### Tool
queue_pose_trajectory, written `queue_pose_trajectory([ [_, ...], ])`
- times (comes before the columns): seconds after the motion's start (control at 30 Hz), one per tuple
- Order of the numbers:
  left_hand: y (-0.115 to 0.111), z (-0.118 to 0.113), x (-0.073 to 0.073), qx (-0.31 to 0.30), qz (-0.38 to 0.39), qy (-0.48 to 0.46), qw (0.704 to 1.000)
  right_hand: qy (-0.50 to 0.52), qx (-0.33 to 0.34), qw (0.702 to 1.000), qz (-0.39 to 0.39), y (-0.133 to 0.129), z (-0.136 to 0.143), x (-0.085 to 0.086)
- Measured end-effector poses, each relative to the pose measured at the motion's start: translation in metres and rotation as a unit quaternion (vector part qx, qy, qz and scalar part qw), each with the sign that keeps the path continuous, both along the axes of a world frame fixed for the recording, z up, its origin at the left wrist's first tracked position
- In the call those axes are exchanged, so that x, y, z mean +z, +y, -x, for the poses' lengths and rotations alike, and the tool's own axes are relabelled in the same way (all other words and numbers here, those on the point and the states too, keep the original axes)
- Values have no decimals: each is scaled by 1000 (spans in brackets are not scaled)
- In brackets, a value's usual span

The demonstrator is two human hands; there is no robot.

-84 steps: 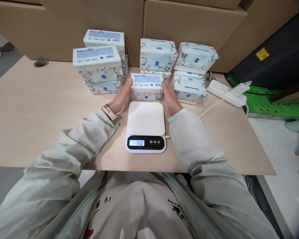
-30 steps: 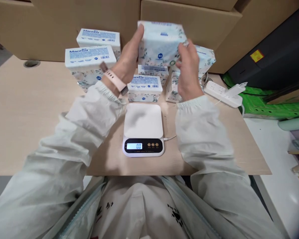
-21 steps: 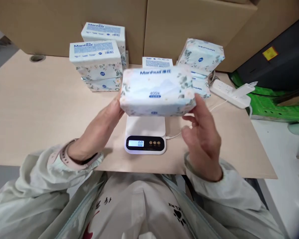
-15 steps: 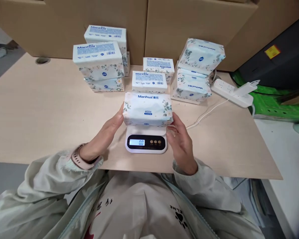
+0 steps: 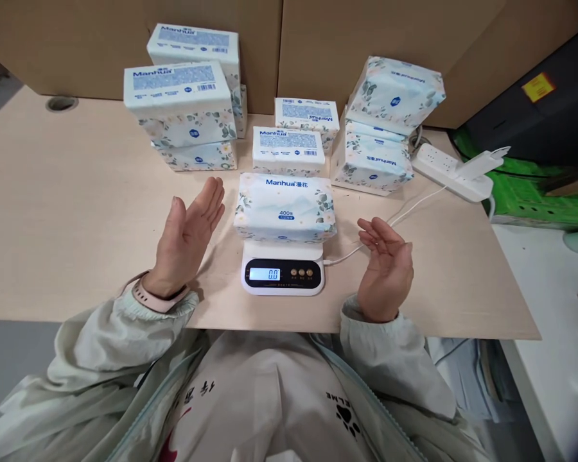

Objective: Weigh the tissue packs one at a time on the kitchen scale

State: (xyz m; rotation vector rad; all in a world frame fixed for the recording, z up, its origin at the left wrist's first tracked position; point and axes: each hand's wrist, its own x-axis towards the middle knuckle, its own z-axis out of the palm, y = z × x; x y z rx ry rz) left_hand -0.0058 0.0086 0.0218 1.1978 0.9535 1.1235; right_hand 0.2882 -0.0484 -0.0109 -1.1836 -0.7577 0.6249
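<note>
A white, flower-printed pack of tissues (image 5: 285,206) rests on the white digital kitchen scale (image 5: 283,289), covering most of its platform. The lit display (image 5: 264,274) reads 0.0. To the left of the pack, my left hand (image 5: 187,237) is open and apart from it, palm turned inward. On the other side my right hand (image 5: 386,269) is open too, its fingers slightly curled and touching nothing. Both hands are empty.
Stacked tissue packs stand at the back left (image 5: 178,96) and back right (image 5: 380,128). Two lower stacks (image 5: 289,151) sit behind the scale. A white power strip (image 5: 453,172) lies at right, its cable (image 5: 347,255) running to the scale. Cardboard boxes (image 5: 318,51) line the back.
Both hands have let go of the tissue pack and moved outward, one to each side. The pack stays on the scale, and the display still shows 0.0.
</note>
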Motion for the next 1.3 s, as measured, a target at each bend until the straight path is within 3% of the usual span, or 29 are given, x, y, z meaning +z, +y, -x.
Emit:
queue_pose_trajectory([
  [0.4, -3, -2, 4, -4, 14, 4, 1000, 47, -33, 998, -7, 3, 0, 4],
  [0.67, -5, -3, 5, -17, 10, -46, 999, 45, -39, 998, 11, 3, 1, 4],
  [0.93, -5, -5, 9, 17, 40, -36, 998, 29, -32, 999, 14, 2, -1, 3],
  [1.3, -1, 0, 5, 12, 60, -76, 995, 11, 1, 1000, 29, -2, -4, 4],
])
